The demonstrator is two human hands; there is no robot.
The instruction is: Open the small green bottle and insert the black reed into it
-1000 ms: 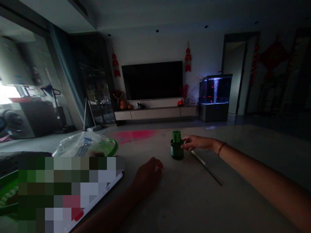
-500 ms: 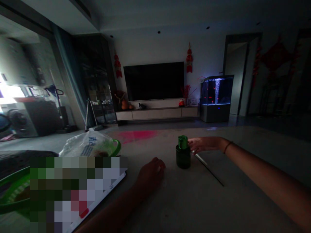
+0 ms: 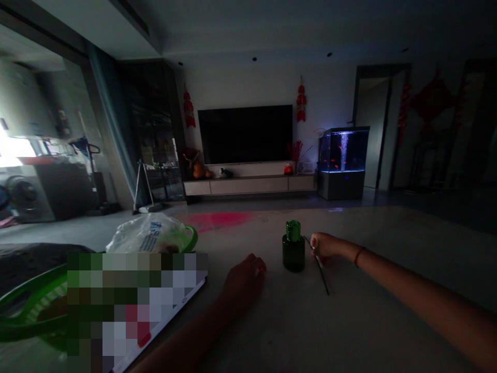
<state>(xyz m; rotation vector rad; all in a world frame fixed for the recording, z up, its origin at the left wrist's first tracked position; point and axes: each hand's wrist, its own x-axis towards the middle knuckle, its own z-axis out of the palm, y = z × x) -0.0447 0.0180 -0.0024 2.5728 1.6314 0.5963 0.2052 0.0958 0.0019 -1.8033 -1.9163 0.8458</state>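
Note:
A small dark green bottle with a green cap stands upright on the grey table. Just right of it, my right hand is closed around a thin dark stick, whose lower end points toward me across the table. A thin band sits on that wrist. My left hand rests on the table to the left of the bottle, fingers curled in a loose fist with nothing seen in it.
A green basket and a plastic bag over a green bowl sit at the left, beside a white-edged tablet. Beyond the table are a dark television, a low cabinet and a lit fish tank.
My right hand has gone from lying open beside the bottle to closing on the stick, which now lies more upright. The left hand has stayed put.

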